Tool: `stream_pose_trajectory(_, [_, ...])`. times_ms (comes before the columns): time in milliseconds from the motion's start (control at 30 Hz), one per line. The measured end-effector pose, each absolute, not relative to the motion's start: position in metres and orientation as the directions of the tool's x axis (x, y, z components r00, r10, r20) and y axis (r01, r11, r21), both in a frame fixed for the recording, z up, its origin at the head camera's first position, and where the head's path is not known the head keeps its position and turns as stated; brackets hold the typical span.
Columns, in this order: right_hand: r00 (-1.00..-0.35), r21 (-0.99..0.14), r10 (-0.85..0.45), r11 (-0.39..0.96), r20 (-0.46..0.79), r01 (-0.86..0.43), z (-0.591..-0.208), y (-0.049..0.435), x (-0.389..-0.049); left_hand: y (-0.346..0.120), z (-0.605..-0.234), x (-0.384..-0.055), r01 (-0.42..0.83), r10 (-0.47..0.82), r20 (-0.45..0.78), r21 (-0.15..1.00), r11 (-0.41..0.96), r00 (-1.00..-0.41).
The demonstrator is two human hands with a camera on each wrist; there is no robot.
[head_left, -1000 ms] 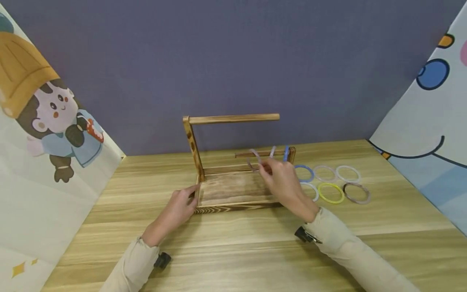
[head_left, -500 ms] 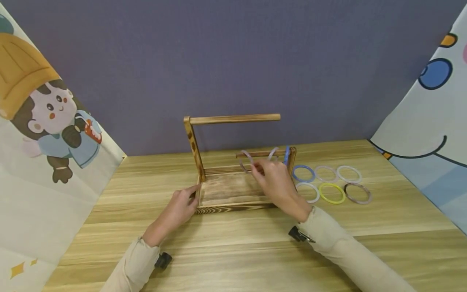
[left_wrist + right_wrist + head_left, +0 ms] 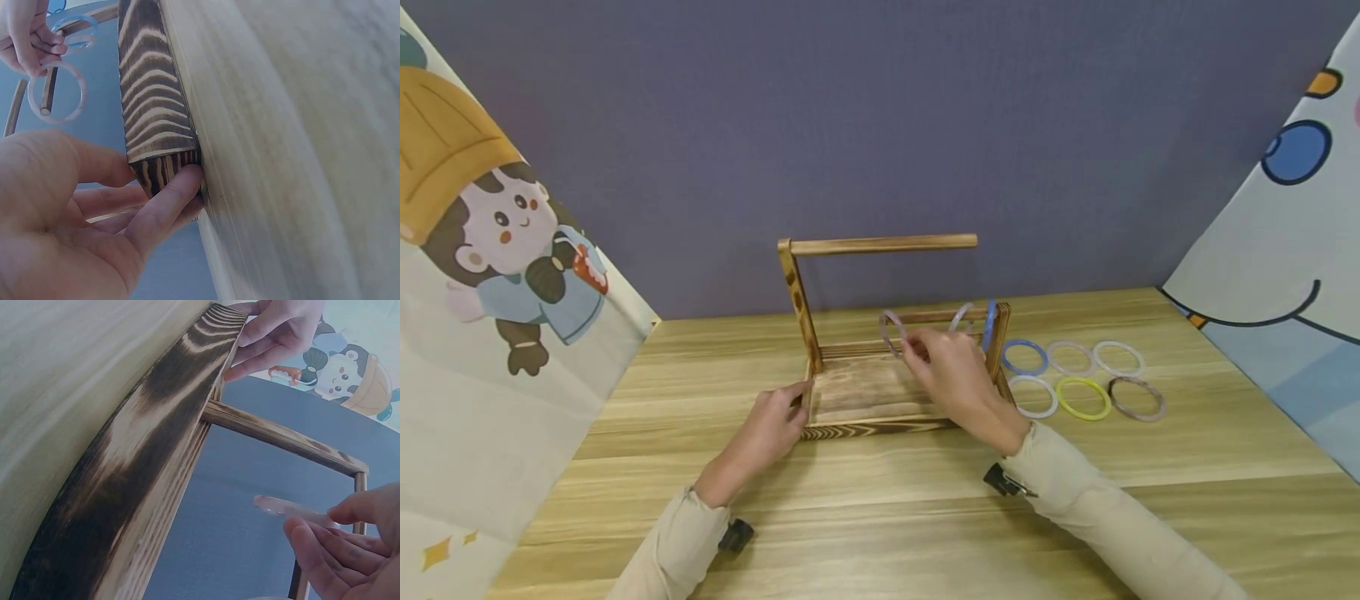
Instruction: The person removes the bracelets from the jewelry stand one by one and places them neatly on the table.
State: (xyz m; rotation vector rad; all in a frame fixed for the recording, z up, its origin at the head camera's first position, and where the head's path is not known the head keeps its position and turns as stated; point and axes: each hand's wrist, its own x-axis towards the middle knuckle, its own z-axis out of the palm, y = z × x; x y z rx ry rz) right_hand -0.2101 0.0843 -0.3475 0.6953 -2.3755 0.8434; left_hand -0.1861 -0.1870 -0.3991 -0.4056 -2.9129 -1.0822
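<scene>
A wooden rack [image 3: 880, 428] with a tray-like base stands on the table, with a tall upper rod and a lower rod. My left hand [image 3: 766, 429] grips the base's left end, thumb and fingers on either side in the left wrist view. My right hand [image 3: 955, 375] pinches a pale purple translucent bangle [image 3: 290, 507] between thumb and fingers. That bangle is upright at the lower rod's free left end; whether the rod passes through it I cannot tell. Further right on that rod hang another pale purple bangle [image 3: 957, 318] and a blue bangle [image 3: 989, 325].
Right of the rack, several bangles lie flat in two rows: a blue one [image 3: 1004, 360], pale ones, a yellow one [image 3: 1062, 403] and a brownish one [image 3: 1162, 407]. The upper rod [image 3: 883, 244] overhangs the base. A grey-blue panel [image 3: 880, 133] stands behind.
My right hand has moved left along the lower rod with the pale purple bangle, to the rod's free end. The left hand has stayed on the base.
</scene>
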Motion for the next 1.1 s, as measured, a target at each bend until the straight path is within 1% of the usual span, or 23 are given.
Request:
stream_pose_trajectory(233, [-0.704,-0.393,-0.320,0.652,0.634,-0.649,-0.347,0.084,-0.207,-0.188,-0.398,-0.185,0.246,0.237,0.103,0.642,0.726,-0.966])
stream_pose_trajectory(433, [-0.690,-0.364,-0.329,0.662,0.645,-0.655,-0.350,0.088,-0.202,-0.188,-0.398,-0.185,0.237,0.236,0.090,0.647,0.724,-0.968])
stream_pose_trajectory(733, [-0.674,-0.365,-0.345,0.637,0.653,-0.679,-0.359,0.102,-0.191,-0.187,-0.399,-0.185,0.257,0.244,0.111,0.637,0.727,-0.964])
stream_pose_trajectory(833, [-0.678,-0.370,-0.330,0.642,0.657,-0.671,-0.362,0.107,-0.188,-0.188,-0.399,-0.185,0.256,0.243,0.109,0.635,0.729,-0.964])
stream_pose_trajectory(1033, [-0.665,-0.377,-0.325,0.623,0.673,-0.686,-0.365,0.118,-0.184,-0.188,-0.401,-0.186,0.242,0.238,0.093,0.631,0.737,-0.967])
stream_pose_trajectory(1100, [-0.672,-0.389,-0.325,0.617,0.666,-0.684,-0.365,0.123,-0.182,-0.188,-0.401,-0.187,0.242,0.237,0.094,0.630,0.738,-0.967])
